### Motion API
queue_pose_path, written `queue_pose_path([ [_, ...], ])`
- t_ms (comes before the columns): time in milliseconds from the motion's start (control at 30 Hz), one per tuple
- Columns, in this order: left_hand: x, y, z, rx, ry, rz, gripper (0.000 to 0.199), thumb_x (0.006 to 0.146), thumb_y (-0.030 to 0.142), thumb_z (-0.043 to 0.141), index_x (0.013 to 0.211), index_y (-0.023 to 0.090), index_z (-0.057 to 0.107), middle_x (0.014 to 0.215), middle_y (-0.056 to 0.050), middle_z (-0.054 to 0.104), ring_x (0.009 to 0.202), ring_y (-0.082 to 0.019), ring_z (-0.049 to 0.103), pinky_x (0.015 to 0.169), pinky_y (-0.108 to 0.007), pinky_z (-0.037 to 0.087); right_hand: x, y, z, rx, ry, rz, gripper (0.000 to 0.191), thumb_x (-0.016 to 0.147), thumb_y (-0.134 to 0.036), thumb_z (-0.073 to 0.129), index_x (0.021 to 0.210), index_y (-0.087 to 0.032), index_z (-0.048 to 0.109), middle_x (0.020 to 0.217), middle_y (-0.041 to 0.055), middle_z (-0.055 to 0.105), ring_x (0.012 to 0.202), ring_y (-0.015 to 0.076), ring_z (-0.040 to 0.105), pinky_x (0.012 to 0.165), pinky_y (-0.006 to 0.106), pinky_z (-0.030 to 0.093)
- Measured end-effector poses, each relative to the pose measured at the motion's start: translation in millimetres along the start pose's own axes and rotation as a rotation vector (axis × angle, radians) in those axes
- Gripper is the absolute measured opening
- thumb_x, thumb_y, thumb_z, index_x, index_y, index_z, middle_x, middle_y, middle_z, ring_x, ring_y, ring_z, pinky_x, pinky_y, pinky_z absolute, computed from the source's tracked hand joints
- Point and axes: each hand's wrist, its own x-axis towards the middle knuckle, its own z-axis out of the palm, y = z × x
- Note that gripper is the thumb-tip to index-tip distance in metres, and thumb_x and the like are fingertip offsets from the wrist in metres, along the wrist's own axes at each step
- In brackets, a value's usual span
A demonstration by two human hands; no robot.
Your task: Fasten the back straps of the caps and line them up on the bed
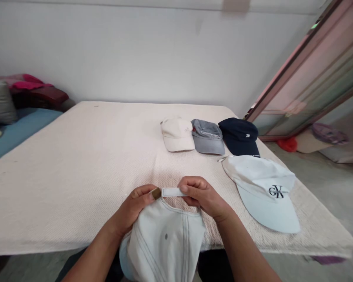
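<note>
A pale cap with grey stitching hangs at the table's front edge, its back opening turned up. My left hand is closed on the brass-coloured buckle at one side of that opening. Between thumb and fingers, my right hand pinches the cap's white back strap. The strap stretches level across the gap, its end close beside the buckle; whether it is threaded through I cannot tell. Part of the brim shows at lower left, beneath my left wrist.
On the cloth-covered table lie a cream cap, a grey cap and a navy cap in a row. Nearer, at right, rests a white cap with black letters. A wall stands behind; a blue-covered seat is at left.
</note>
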Motion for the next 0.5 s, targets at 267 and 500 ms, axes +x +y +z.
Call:
queue_pose_path([
  [267, 1.8, -2.5, -0.7, 0.003, -0.041, -0.014, 0.015, 0.077, 0.029, 0.070, 0.083, 0.016, 0.070, 0.070, -0.002, 0.068, 0.059, -0.010, 0.058, 0.057, -0.020, 0.042, 2.3, 5.3, -1.1, 0.033, 0.065, -0.015, 0.028, 0.083, -0.035, 0.064, 0.067, -0.015, 0.053, 0.048, -0.0080, 0.035, 0.042, 0.0033, 0.023, 0.040, 0.019, 0.015],
  [500, 1.1, -2.5, 0.4, -0.005, -0.031, -0.009, 0.015, 0.075, 0.030, 0.072, 0.085, 0.018, 0.072, 0.070, -0.002, 0.070, 0.058, -0.011, 0.059, 0.057, -0.020, 0.043, 0.8, 7.1, -1.7, -0.045, 0.014, 0.044, 0.028, 0.083, -0.038, 0.062, 0.069, -0.014, 0.057, 0.049, -0.0063, 0.040, 0.042, 0.0046, 0.027, 0.041, 0.020, 0.018],
])
